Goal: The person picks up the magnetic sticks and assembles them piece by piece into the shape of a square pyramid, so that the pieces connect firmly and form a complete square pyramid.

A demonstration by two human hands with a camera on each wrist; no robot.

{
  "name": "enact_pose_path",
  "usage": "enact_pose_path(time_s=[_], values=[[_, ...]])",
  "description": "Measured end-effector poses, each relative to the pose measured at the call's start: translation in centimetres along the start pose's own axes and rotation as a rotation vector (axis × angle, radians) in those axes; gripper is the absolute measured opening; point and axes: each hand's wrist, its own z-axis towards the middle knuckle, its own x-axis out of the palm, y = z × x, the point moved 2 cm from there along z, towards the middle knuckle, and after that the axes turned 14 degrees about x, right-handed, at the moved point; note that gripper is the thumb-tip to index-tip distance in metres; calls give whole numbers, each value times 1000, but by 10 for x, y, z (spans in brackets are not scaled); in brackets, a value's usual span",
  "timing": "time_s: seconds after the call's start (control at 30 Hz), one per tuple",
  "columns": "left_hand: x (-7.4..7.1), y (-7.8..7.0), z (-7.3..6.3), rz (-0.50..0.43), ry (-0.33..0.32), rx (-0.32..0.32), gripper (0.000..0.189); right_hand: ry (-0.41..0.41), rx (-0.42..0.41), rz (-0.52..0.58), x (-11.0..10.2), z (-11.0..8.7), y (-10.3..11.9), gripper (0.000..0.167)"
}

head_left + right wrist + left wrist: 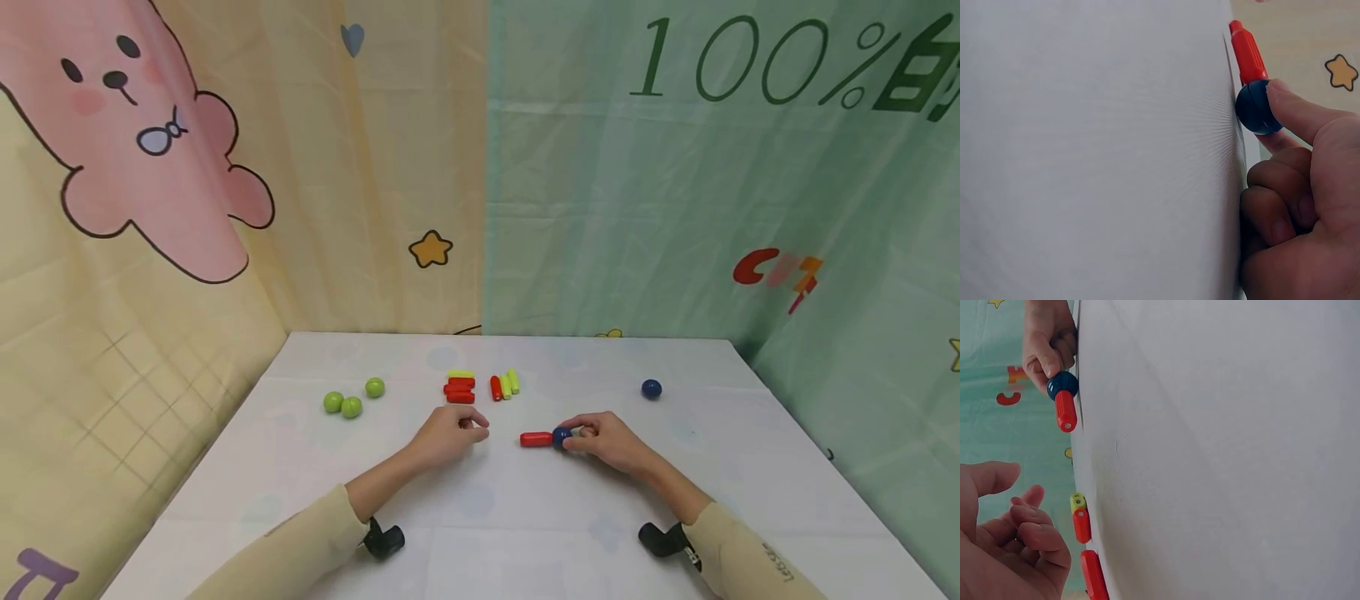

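Note:
Between thumb and fingers, my right hand [609, 440] pinches a dark blue ball [561, 437]. A red ribbed stick [536, 439] joins that ball and points left, low over the white table; the right wrist view shows the stick [1248, 53] meeting the ball [1255, 107]. My left hand [448, 435] hovers left of the stick, its fingers loosely bent and holding nothing. Just beyond it lie red sticks [460, 398] with a yellow-green one [461, 374] behind. To their right are another red stick [496, 388] and yellow-green sticks [506, 386].
Several small things share the white table [480, 550]. Three green balls [351, 407] sit at the left. Toward the back right is a second dark blue ball [652, 389]. Printed curtains [375, 167] hang behind the table's far edge and along its sides.

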Motion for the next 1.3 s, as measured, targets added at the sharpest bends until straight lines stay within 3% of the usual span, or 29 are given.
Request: enact_pose_path(time_s=[0.33,0.8,1.3], values=[[-21,12,-14,29,-56,-32,22,-1,14,14,0,0,-3,43],[-56,31,-32,16,-261,-103,25,5,17,30,-4,1,-2,43],[-99,63,-57,-27,-419,-141,35,11,2,27,-2,3,-4,43]])
